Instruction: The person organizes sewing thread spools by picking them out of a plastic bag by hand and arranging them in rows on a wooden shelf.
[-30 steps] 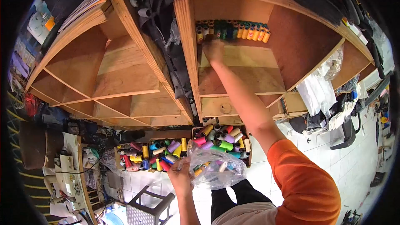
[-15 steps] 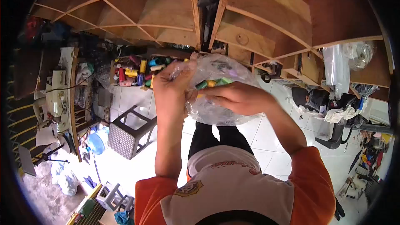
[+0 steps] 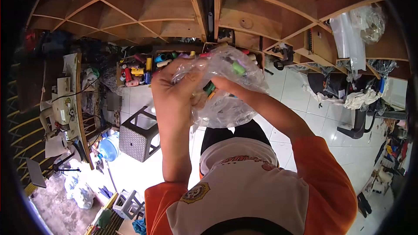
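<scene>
My left hand (image 3: 176, 82) is closed on the rim of a clear plastic bag (image 3: 235, 115), holding it up in front of my chest. My right hand (image 3: 223, 85) reaches into the bag's mouth. Its fingers are hidden, so whether they grip anything does not show. A light green thread spool (image 3: 238, 67) shows through the plastic, and a dark green spool (image 3: 209, 88) lies close to my right hand.
Behind the bag stands a wooden tray (image 3: 118, 75) of colourful thread spools. Wooden shelving (image 3: 261, 6) spans the top. At left are a plastic stool (image 3: 138, 138), a blue water jug (image 3: 109, 146) and a sewing machine (image 3: 63, 113). Clear bags (image 3: 350, 39) hang at right.
My right hand has gone from above the bag's opening to deeper inside it, its fingers now out of sight. The left hand keeps its hold. The whole view has shifted slightly.
</scene>
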A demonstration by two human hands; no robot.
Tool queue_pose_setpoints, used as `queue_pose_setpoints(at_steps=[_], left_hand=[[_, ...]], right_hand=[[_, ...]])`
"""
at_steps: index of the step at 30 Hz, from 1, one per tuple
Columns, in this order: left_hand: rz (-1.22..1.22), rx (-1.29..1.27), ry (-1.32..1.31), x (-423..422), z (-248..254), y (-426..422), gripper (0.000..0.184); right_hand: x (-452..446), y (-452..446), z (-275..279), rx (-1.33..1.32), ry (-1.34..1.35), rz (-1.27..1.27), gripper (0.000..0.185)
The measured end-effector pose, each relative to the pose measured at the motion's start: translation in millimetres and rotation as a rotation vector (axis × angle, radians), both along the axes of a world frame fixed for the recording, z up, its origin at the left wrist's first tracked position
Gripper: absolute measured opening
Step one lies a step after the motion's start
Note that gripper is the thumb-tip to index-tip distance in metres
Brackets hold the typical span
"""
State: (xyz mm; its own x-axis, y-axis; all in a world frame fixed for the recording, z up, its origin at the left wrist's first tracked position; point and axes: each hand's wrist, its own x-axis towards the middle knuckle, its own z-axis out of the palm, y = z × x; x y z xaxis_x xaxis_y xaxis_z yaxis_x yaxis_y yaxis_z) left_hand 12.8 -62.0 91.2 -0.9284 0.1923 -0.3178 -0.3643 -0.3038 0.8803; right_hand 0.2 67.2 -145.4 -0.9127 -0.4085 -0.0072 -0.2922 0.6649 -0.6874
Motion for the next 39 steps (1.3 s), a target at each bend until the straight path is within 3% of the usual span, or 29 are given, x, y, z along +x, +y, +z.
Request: queue_pose_setpoints(at_steps=[8, 15, 17, 19, 23, 32, 36, 39], left_hand=[[0.042, -0.011, -0.024, 16, 6, -15, 0.013], [0.079, -0.041, -0.071, 21, 3, -11, 0.013], [0.084, -0.048, -0.091, 22, 0, -12, 0.013], [0.065, -0.034, -0.081, 19, -5, -21, 0.013], [0.062, -0.042, -0.089, 17, -9, -34, 0.012], [0.025, -0.059, -0.057, 16, -4, -35, 0.013], [0.024, -0.054, -0.044, 12, -5, -34, 0.013], [0.050, -0.051, -0.026, 4, -5, -31, 0.014]], right_hand=[[13, 1, -6, -0.130, -0.115, 0.248, 0.040], [36, -24, 6, 0.199, -0.464, 0.485, 0.042], [48, -33, -40, 0.165, -0.427, 0.544, 0.042], [52, -38, -49, 0.177, -0.375, 0.619, 0.036], [64, -47, -47, 0.152, -0.494, 0.594, 0.024], [55, -43, 5, -0.049, -0.531, 0.381, 0.026], [49, -28, 26, -0.043, -0.110, 0.185, 0.033], [41, -4, 82, -0.141, 0.126, 0.042, 0.033]])
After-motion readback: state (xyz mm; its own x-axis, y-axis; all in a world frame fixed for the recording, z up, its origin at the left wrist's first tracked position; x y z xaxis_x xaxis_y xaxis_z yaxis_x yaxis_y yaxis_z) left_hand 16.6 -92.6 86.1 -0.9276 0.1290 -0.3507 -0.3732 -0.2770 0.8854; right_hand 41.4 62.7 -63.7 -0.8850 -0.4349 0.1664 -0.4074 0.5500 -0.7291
